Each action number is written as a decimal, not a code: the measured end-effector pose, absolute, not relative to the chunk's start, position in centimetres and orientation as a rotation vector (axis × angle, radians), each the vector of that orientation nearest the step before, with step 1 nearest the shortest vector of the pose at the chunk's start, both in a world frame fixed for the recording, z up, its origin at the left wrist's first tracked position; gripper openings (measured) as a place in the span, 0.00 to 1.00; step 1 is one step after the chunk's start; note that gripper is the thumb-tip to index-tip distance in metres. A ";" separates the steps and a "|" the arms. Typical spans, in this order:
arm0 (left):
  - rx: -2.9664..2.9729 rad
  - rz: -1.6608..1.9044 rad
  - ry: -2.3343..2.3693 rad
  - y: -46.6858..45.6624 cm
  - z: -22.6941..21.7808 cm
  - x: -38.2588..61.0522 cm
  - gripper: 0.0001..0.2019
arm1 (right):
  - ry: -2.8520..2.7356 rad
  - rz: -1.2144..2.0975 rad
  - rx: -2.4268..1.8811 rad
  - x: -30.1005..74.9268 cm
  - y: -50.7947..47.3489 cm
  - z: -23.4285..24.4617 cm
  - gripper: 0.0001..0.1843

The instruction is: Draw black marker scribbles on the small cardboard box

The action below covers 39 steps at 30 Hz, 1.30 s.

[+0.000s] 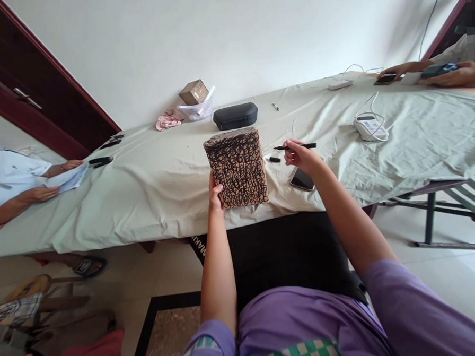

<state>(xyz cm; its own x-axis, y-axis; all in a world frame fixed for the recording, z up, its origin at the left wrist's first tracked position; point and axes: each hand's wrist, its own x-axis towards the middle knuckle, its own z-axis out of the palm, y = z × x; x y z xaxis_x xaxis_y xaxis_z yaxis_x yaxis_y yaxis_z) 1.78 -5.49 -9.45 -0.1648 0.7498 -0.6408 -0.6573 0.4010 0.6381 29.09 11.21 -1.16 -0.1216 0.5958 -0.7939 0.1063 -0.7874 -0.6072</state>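
Observation:
My left hand (215,194) grips the lower left corner of a brown cardboard box (237,167) covered in black scribbles, holding it up above the near edge of the table (142,188). To its right, my right hand (300,156) pinches a black marker pen (295,147) that lies level, pointing left. The pen's black cap (275,159) rests on the cloth between box and hand. A phone (302,179) lies face up just under my right wrist.
A black case (235,116), a small cardboard box (193,92) on a plastic bag, a pink cloth (168,120) and a white device with cable (370,127) sit farther back. Another person's hands rest on papers at left (50,185); another person at right holds phones (439,72).

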 end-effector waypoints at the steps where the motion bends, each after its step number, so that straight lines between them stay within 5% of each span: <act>1: 0.114 1.232 1.202 -5.6 -9.3 1.5 0.45 | -0.802 1.928 -1.796 28.8 11.3 -0.7 0.27; 6: 0.209 1.151 1.108 -5.9 -8.6 -0.1 0.57 | -0.909 1.780 -1.704 26.4 12.3 2.8 0.34; 11: 0.384 1.026 1.001 -5.8 -8.1 -1.3 0.68 | -1.083 1.653 -1.521 22.4 13.7 6.5 0.27; 23: 0.585 0.913 0.958 -5.3 -7.8 -1.4 0.68 | -1.707 1.948 -1.241 11.1 15.2 7.8 0.05; 31: 0.575 0.933 1.079 -4.4 -7.2 -0.7 0.68 | -1.935 1.511 -1.121 10.8 11.7 9.2 0.02; 39: 0.732 0.891 1.469 -1.1 -2.1 0.7 0.64 | -1.915 1.029 -1.353 12.5 9.8 8.1 0.02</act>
